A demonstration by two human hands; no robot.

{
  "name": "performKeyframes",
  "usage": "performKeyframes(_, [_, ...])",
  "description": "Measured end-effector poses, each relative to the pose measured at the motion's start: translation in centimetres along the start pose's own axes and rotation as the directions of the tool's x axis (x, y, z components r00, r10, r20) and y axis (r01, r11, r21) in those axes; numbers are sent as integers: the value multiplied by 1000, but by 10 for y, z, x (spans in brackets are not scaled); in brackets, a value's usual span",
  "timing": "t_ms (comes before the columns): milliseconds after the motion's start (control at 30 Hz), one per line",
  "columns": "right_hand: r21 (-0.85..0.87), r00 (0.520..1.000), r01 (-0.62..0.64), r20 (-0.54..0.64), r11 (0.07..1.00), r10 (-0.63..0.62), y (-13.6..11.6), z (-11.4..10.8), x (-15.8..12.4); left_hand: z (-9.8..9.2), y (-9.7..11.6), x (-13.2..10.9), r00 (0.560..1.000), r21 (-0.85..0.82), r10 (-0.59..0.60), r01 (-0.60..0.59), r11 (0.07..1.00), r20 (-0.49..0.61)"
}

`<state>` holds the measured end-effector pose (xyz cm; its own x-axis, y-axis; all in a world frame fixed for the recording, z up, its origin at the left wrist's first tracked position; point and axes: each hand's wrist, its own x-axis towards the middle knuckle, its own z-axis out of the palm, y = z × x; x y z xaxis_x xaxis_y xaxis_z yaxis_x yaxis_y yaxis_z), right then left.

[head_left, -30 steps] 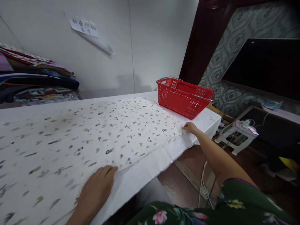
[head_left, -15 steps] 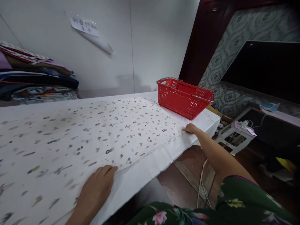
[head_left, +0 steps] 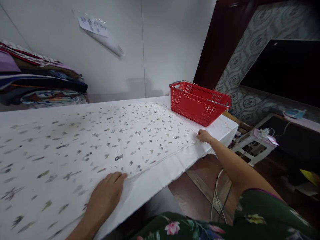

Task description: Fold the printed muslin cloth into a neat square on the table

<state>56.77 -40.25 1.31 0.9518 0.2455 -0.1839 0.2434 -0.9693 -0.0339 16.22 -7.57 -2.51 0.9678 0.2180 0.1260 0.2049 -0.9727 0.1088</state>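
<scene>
A large white cloth [head_left: 140, 133] printed with small plants and marks lies spread flat over the white-covered table [head_left: 160, 180]. My left hand [head_left: 108, 191] rests at its near edge, fingers bent and together, the edge running under them; the thumb is mostly hidden. At the right near corner of the cloth, my right hand [head_left: 203, 135] is closed in a pinch on the fabric, with that arm stretched out. Just beyond the right hand stands a red plastic basket [head_left: 192, 103] with metal handles.
Folded fabrics [head_left: 42, 80] are stacked at the far left by the white wall [head_left: 120, 30], which bears a paper sign [head_left: 93, 26]. Right of the table stand a white stool [head_left: 260, 143] with cables and a dark screen [head_left: 287, 70]. A cable [head_left: 216, 196] lies on the floor.
The view has shifted slightly, so table and basket sit a little differently in it. Both hands stay at the same places on the cloth's edge, which lies as before.
</scene>
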Motion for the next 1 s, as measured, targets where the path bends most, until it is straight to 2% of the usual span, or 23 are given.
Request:
performKeyframes(100, [-22, 995, 5, -95, 1000, -7, 14, 2, 0, -5, 7, 2, 999, 12, 38, -38, 999, 33])
performKeyframes(200, [-43, 994, 26, -108, 999, -31, 23, 9, 0, -9, 13, 3, 997, 24, 50, -51, 998, 65])
performKeyframes(367, [-68, 984, 89, -146, 994, -98, 27, 17, -6, -9, 14, 3, 997, -26, 69, -68, 997, 47])
performKeyframes(467, [-73, 959, 185, -206, 980, -196, 24, 15, -15, -12, 17, 5, 996, -78, 77, -73, 994, 48])
performKeyframes(567, [-62, 907, 337, -246, 940, -341, 17, 15, -27, -15, 29, 17, 992, -114, 100, -91, 989, 72])
performKeyframes(600, [-48, 875, 421, -241, 906, -419, 14, 17, -31, -16, 35, 23, 991, -124, 111, -101, 987, 78])
performKeyframes(633, [-28, 827, 521, -233, 853, -512, 10, 19, -35, -16, 42, 30, 989, -130, 125, -113, 985, 85])
performKeyframes(700, [11, 685, 711, -237, 703, -689, 4, 26, -42, -17, 56, 45, 983, -135, 153, -139, 981, 102])
performKeyframes(733, [21, 614, 777, -250, 630, -749, 2, 30, -44, -16, 63, 52, 980, -134, 165, -149, 980, 113])
performKeyframes(767, [20, 564, 814, -269, 581, -781, 0, 33, -46, -16, 70, 59, 977, -133, 173, -156, 979, 129])
performKeyframes(833, [6, 545, 824, -287, 567, -788, -2, 38, -47, -14, 80, 71, 973, -130, 174, -155, 979, 153])
performKeyframes(933, [3, 565, 809, -276, 587, -777, -2, 40, -46, -11, 88, 82, 974, -124, 163, -144, 982, 160])
performKeyframes(1000, [6, 559, 814, -280, 581, -781, 0, 38, -46, -9, 91, 85, 975, -114, 153, -136, 984, 160])
